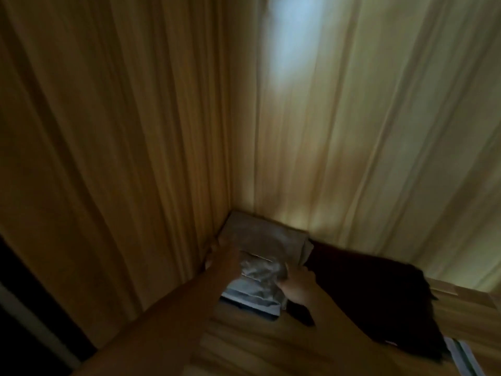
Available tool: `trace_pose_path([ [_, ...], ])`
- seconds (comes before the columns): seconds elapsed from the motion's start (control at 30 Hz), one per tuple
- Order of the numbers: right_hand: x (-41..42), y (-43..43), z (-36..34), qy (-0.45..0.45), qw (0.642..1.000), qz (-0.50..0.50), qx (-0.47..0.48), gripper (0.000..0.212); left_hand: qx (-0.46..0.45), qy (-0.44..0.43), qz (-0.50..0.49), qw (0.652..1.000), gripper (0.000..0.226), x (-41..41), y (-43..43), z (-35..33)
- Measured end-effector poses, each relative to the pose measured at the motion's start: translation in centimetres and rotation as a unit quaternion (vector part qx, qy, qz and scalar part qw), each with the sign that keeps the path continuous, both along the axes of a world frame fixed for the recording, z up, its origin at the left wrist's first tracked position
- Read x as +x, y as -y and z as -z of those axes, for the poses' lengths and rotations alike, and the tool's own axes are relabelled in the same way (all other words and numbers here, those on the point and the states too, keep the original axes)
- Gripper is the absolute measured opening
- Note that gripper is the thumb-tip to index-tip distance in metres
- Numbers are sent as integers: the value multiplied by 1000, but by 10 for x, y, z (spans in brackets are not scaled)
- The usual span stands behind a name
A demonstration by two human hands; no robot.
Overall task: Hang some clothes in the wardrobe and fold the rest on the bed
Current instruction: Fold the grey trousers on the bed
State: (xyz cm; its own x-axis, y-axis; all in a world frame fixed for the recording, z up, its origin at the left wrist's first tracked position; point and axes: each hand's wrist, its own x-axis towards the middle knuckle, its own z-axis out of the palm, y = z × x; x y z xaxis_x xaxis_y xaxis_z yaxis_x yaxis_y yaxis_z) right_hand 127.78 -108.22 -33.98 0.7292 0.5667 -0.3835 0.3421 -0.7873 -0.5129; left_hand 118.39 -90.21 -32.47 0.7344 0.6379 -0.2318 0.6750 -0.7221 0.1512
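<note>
Wooden wardrobe shelf (244,332): the stack of folded clothes (257,234) sits in its back-left corner, long axis pointing away from the person. Left hand (217,256) flanks its left side, grip unreadable; right hand (296,287) clutches the crumpled grey top piece (260,272).

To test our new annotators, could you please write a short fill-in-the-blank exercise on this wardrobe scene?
1. The folded stack sits in the back ___ of the shelf.
2. A dark garment lies to the stack's ___.
3. The hand nearer that garment is the person's ___.
Missing words: corner; right; right.
</note>
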Motion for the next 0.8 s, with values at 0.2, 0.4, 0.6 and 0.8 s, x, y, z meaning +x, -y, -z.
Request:
trace_pose_path([
  [0.2,13,-18,18,183,980,36,66,60,91,101,53,989,54,16,-1,12],
  [0.4,23,-59,44,168,985,-25,-9,76,117,95,103,983,63,30,-27,35],
  [0.6,17,-61,82,210,977,-19,-13,75,124,88,112,982,76,24,-41,80],
  [0.8,37,-70,81,136,990,-31,-8,71,93,100,110,984,66,35,-50,84],
])
